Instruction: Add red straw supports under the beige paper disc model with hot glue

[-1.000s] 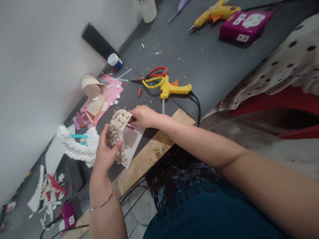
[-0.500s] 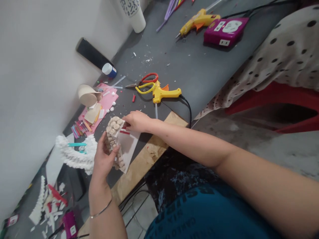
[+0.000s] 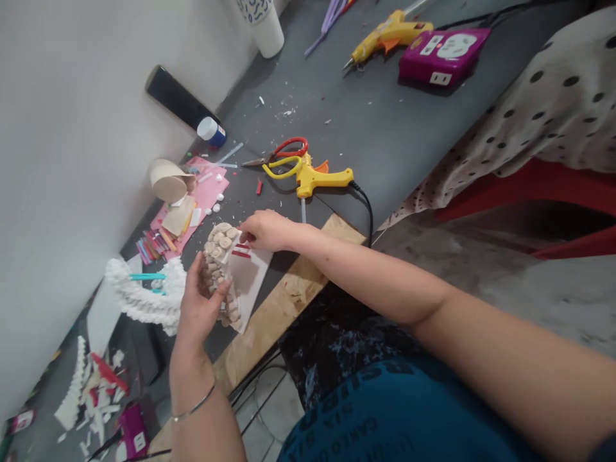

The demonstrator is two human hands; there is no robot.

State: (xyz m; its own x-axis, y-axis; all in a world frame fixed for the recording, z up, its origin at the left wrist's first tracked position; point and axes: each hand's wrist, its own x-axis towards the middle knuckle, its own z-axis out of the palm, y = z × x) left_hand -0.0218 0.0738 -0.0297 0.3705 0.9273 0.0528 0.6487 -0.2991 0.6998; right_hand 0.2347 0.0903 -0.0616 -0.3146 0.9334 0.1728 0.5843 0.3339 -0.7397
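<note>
My left hand [image 3: 199,308] is wrapped round a craft piece covered in beige coiled rolls [image 3: 222,242], its thumb on the near side. A white board [image 3: 248,282] belonging to it or beneath it slants towards the table's front edge. Short red strips [image 3: 241,251] lie on this board in a row. At the top of the piece, my right hand [image 3: 267,231] has its fingers pinched together beside the red strips; what they hold, if anything, is hidden. Just beyond it are a yellow glue gun [image 3: 317,179] and scissors [image 3: 283,157] with red and yellow handles.
A second glue gun [image 3: 389,37] and a purple power socket box [image 3: 443,58] are at the far right. Along the wall stand a blue jar with white lid [image 3: 212,133], a beige cup [image 3: 166,181] and pink paper [image 3: 209,189]. A white fluffy piece [image 3: 139,305] and scraps lie left.
My right hand has shifted slightly upwards at the top of the piece, and more of the red strips shows. The left hand keeps its hold. The view has moved a little.
</note>
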